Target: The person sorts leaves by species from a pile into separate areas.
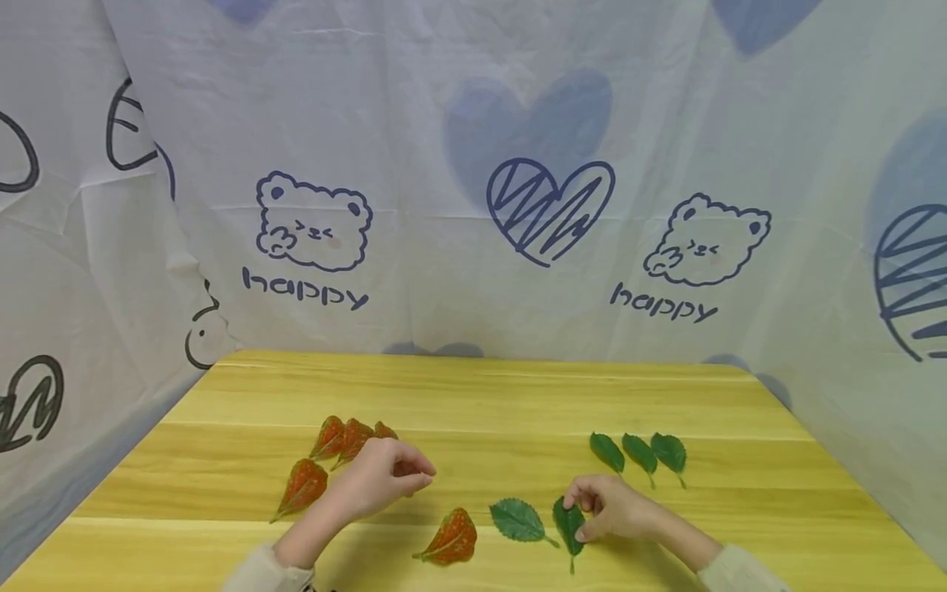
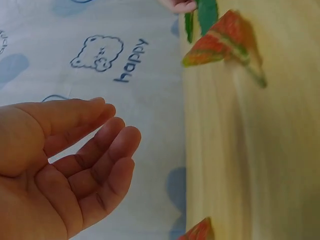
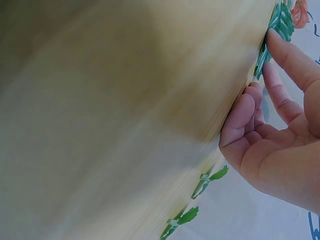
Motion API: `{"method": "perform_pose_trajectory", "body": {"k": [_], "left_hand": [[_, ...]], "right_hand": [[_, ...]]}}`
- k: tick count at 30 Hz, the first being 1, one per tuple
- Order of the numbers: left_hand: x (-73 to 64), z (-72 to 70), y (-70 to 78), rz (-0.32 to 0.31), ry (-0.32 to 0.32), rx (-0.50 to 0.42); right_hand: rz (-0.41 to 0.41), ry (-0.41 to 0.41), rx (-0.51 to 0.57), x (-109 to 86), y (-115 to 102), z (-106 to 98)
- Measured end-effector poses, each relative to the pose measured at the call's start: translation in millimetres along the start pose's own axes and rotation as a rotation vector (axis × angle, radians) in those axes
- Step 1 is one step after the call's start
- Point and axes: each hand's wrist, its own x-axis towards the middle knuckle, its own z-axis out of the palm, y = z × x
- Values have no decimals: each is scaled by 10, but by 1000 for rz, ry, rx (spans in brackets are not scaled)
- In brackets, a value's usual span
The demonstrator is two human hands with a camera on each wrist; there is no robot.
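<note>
My left hand (image 1: 381, 477) hovers above the table with nothing in its loosely bent fingers; the left wrist view shows the bare palm and fingertips (image 2: 131, 140). Close to it on the left lie several red-orange leaves, one of them a speckled leaf (image 1: 303, 487). Another red leaf (image 1: 451, 537) rests at the front between the hands. My right hand (image 1: 617, 511) pinches a green leaf (image 1: 568, 522) between thumb and index finger, low at the tabletop. Beside that leaf, to the left, lies a second green leaf (image 1: 518, 520), flat and apart from the fingers.
Three green leaves stand in a row farther back on the right, among them a middle leaf (image 1: 639, 450). The wooden table (image 1: 488, 403) ends against a white printed cloth (image 1: 429, 271) behind it and on both sides.
</note>
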Motion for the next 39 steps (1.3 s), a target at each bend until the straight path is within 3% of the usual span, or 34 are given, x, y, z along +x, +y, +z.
{"method": "perform_pose_trajectory", "body": {"k": [5, 18, 39], "left_hand": [[26, 103, 0, 38, -49, -22], [73, 325, -24, 48, -155, 7], [98, 482, -32, -63, -224, 94]], "right_hand": [[-1, 1, -3, 1, 4, -2], [14, 0, -9, 7, 8, -3], [-3, 0, -38, 0, -4, 0]]}}
